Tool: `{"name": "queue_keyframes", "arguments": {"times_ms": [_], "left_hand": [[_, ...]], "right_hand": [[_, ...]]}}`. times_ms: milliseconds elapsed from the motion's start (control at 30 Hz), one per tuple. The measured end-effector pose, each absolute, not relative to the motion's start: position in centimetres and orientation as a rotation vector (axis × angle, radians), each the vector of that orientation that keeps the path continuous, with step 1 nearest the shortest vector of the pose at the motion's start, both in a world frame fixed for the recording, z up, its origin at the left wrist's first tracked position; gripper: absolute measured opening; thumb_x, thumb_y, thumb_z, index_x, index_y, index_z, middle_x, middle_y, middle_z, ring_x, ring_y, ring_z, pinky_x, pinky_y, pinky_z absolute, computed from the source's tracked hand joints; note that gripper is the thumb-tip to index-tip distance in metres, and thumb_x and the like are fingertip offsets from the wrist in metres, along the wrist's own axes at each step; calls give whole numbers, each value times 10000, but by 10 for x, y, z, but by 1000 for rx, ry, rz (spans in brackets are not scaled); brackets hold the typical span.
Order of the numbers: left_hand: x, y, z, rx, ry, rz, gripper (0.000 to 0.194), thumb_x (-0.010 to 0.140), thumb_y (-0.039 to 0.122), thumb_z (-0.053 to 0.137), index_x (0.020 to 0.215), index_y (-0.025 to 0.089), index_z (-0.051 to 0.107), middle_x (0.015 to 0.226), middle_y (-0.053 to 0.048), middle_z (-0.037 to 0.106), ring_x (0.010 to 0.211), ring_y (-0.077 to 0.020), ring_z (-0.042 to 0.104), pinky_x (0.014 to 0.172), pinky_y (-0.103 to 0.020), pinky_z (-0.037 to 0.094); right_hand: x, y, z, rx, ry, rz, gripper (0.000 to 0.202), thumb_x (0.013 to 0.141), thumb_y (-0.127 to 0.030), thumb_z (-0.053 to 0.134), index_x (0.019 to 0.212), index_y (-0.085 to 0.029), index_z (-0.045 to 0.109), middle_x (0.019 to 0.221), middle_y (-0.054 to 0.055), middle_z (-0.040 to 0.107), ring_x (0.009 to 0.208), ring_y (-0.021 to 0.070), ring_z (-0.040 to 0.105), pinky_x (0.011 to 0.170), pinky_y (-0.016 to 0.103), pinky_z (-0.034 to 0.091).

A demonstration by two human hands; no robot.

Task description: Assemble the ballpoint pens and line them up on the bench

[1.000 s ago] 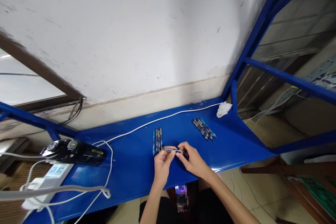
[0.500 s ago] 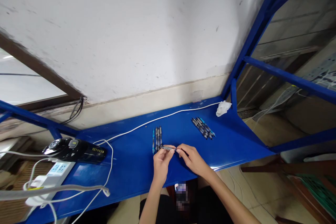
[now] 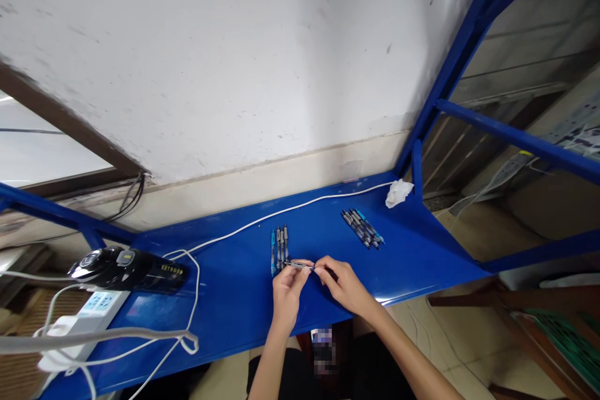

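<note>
Between my two hands a dark grey pen [image 3: 295,264] lies roughly level over the front half of the blue table [image 3: 225,300]. My left hand [image 3: 289,279] is closed around its barrel, thumb on the near side. The fingertips of my right hand [image 3: 336,278] pinch the pen's right end, which is mostly hidden by the fingers. Just behind my left hand, several pens [image 3: 281,240] lie side by side, grey ones with a light blue one at the left. Farther right, a second group of pens [image 3: 362,229] lies slanted, a blue one on its right side.
A black bottle [image 3: 150,270] lies on its side at the left, beside a white power strip [image 3: 96,319] with tangled cables. One white cable [image 3: 262,219] runs along the back to a crumpled tissue [image 3: 398,194]. Blue frame posts [image 3: 462,62] rise at the right.
Both hands keep the same grip on the pen and have hardly moved. The view has shifted slightly, so the bottle and power strip appear a little farther left.
</note>
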State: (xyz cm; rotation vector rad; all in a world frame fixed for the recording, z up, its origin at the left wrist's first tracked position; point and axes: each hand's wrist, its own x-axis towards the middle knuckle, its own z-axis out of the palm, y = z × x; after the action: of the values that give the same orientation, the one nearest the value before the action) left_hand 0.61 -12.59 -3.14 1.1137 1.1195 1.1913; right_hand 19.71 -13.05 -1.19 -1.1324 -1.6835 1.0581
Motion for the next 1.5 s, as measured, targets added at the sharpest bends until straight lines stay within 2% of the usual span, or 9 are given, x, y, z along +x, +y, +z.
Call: {"name": "queue_keyframes", "arguments": {"times_ms": [100, 267, 500, 600, 700, 800, 1033, 1333, 1500], "left_hand": [[7, -125, -32, 1068, 1122, 1196, 334, 957, 458, 800, 1125, 169, 813, 1122, -118, 813, 1062, -272, 762, 979, -354, 576], [8, -125, -32, 1068, 1155, 1226, 316, 958, 462, 799, 1086, 173, 817, 1086, -106, 805, 1025, -244, 737, 948, -321, 560], [7, -126, -30, 1083, 1147, 1212, 318, 963, 465, 790, 1080, 171, 824, 1106, -113, 802, 1011, -247, 732, 945, -334, 564], [7, -125, -30, 1067, 1139, 1223, 318, 965, 464, 789, 1090, 175, 822, 1106, -107, 805, 1010, -240, 732, 944, -327, 560], [8, -125, -31, 1036, 1141, 1241, 330, 954, 470, 801, 1106, 177, 822, 1105, -107, 808, 1017, -241, 737, 948, -328, 562], [8, -125, -30, 1043, 1147, 1246, 330, 945, 474, 811, 1089, 177, 828, 1100, -110, 809, 1001, -239, 740, 930, -327, 570], [7, -126, -28, 1070, 1141, 1228, 313, 965, 463, 792, 1104, 184, 825, 1144, -113, 800, 1009, -234, 734, 936, -334, 570], [8, -123, -36, 972, 1201, 1273, 357, 886, 454, 877, 1103, 178, 812, 985, -68, 778, 878, -175, 686, 835, -269, 548], [6, -124, -36, 1028, 1183, 1237, 321, 921, 451, 840, 1076, 173, 810, 1017, -75, 775, 907, -186, 683, 854, -280, 547]], "right_hand": [[196, -130, -14, -1167, -1639, 1015, 185, 1068, -423, 672, 1092, -240, 651, 918, -8, 678, 797, 162, 625, 774, 280, 459], [197, -129, -12, -1132, -1641, 982, 217, 1112, -407, 602, 1048, -236, 718, 953, 17, 716, 869, 173, 655, 825, 283, 459], [199, -129, -13, -1129, -1667, 1080, 405, 1162, -431, 468, 883, -222, 672, 714, -32, 596, 680, 142, 582, 737, 277, 431], [198, -129, -16, -1163, -1629, 1085, 245, 1107, -454, 599, 1058, -230, 689, 769, -36, 633, 683, 143, 583, 706, 272, 433], [197, -129, -15, -1190, -1587, 1025, 230, 1050, -453, 697, 1111, -231, 694, 881, -9, 689, 738, 150, 601, 716, 271, 442], [198, -129, -12, -1173, -1593, 1011, 245, 1091, -449, 630, 1047, -229, 729, 930, 10, 720, 812, 161, 627, 777, 279, 451], [200, -128, -12, -1188, -1604, 1114, 368, 1137, -479, 516, 947, -219, 695, 726, -33, 600, 674, 143, 541, 689, 277, 404], [200, -127, -10, -1166, -1575, 1012, 230, 1109, -432, 590, 1096, -238, 713, 1008, 28, 742, 889, 184, 660, 839, 294, 468], [202, -128, -13, -1194, -1557, 1120, 420, 1138, -489, 516, 843, -218, 644, 696, -35, 594, 653, 139, 545, 684, 281, 403]]}}
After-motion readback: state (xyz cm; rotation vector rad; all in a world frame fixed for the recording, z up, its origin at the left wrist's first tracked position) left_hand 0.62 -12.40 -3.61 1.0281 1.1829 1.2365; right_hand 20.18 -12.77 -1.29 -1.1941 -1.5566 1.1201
